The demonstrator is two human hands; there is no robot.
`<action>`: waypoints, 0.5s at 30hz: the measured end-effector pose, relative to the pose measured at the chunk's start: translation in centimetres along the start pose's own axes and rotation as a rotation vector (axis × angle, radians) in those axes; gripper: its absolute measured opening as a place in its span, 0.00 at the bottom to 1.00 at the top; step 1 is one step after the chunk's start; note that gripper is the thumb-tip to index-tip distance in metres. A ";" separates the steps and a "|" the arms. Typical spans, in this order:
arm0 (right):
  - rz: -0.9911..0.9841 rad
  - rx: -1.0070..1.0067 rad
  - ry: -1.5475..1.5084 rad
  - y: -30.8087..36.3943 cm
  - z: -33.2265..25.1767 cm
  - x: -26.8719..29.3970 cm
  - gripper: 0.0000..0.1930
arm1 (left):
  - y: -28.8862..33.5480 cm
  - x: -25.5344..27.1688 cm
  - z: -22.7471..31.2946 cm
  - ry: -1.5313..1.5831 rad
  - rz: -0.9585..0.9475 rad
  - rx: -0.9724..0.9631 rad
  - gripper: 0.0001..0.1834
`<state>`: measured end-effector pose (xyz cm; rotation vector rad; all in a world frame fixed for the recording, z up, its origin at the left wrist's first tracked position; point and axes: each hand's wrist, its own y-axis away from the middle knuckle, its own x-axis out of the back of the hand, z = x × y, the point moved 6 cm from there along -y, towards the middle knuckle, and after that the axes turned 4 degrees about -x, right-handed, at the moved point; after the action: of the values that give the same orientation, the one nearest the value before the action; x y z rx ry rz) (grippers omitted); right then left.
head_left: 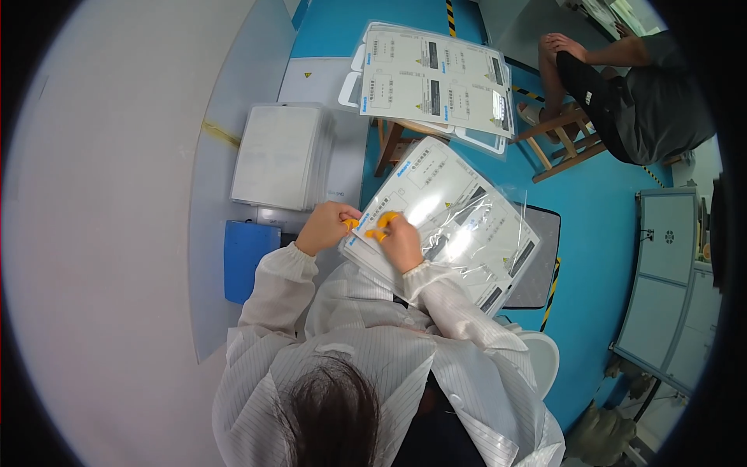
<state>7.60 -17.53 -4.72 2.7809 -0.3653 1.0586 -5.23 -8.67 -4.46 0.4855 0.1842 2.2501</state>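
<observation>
A stack of white printed panels (436,183) lies tilted across my lap, with wrinkled clear film (475,233) over the right part of the top one. At the stack's left edge my left hand (328,226) is closed, its yellow-covered fingertips pinching the top panel's edge. Just right of it, my right hand (398,243) is over the panel with its fingers curled in. Yellow covers are on its fingertips too. Whatever is between those fingers is too small to make out.
More printed panels (436,78) lie on a wooden stool (389,148) ahead. To the left are a stack of white panels (276,152), a blue box (250,261) and a pale partition (233,93). A seated person (661,101) is at far right, near grey cabinets (665,265).
</observation>
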 end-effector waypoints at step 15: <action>-0.072 -0.103 -0.409 0.1 1.1 -0.1 0.07 | 1.0 -0.2 -2.2 0.201 -0.083 -0.001 0.19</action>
<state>8.15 -17.87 -5.61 2.8772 -0.3486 0.4352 -6.75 -9.42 -6.23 0.2458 0.3008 2.2150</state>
